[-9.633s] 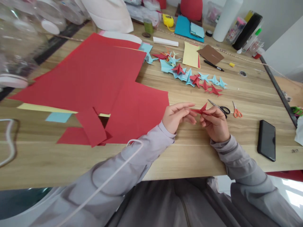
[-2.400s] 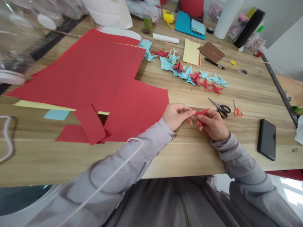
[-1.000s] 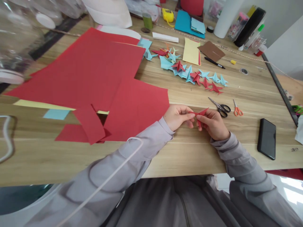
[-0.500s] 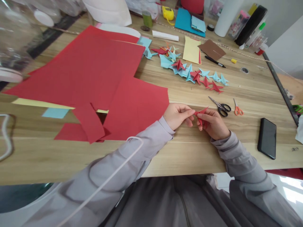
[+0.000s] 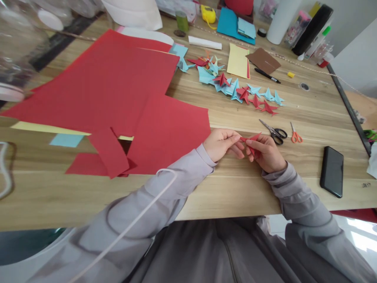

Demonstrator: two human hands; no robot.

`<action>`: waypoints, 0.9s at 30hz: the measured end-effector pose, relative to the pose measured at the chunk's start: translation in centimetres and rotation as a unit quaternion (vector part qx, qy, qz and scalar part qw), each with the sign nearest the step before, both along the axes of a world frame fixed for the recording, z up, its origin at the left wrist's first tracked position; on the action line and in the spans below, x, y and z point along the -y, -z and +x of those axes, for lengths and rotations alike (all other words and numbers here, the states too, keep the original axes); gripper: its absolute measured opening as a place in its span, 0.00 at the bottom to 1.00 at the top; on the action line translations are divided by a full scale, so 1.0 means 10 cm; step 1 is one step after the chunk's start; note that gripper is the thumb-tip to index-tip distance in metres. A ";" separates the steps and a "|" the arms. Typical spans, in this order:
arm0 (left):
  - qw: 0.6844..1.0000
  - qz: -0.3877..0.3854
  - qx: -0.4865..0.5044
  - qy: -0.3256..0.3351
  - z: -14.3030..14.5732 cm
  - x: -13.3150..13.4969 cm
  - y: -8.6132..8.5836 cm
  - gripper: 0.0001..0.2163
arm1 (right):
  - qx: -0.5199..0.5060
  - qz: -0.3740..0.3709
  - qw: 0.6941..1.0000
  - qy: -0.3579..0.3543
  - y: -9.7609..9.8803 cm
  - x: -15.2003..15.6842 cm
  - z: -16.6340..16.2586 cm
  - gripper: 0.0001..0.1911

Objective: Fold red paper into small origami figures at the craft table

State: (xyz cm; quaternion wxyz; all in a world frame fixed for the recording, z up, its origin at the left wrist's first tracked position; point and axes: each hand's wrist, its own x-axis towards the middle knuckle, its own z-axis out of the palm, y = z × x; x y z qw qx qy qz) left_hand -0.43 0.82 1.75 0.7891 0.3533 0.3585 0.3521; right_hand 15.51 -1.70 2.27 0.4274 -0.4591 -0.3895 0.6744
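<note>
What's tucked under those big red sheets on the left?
Yellow paper peeks out along the near edge of the red sheets, with a light blue piece beside it. Anything farther under is covered.

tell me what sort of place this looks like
Most likely a paper-craft workspace on a wooden table; whether at home or in a workshop, I can't tell. The signs: large red sheets, small folded paper figures, and the folded red paper held by the left hand and right hand.

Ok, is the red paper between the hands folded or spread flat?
Folded: the red paper tapers to a sharp point at the right hand, and the left hand pinches a narrow end of it.
</note>
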 end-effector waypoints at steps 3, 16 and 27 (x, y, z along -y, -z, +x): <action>1.000 -0.016 0.015 0.001 -0.02 -0.02 0.01 0.07 | -0.006 -0.003 1.000 0.002 0.00 -0.01 0.00 0.10; 0.994 0.055 -0.075 -0.052 -0.01 -0.01 -0.01 0.10 | -0.003 -0.014 1.000 0.011 0.01 -0.01 0.00 0.11; 0.999 0.005 -0.019 -0.026 -0.03 -0.04 0.02 0.10 | -0.012 -0.021 1.000 0.009 0.01 -0.01 0.01 0.10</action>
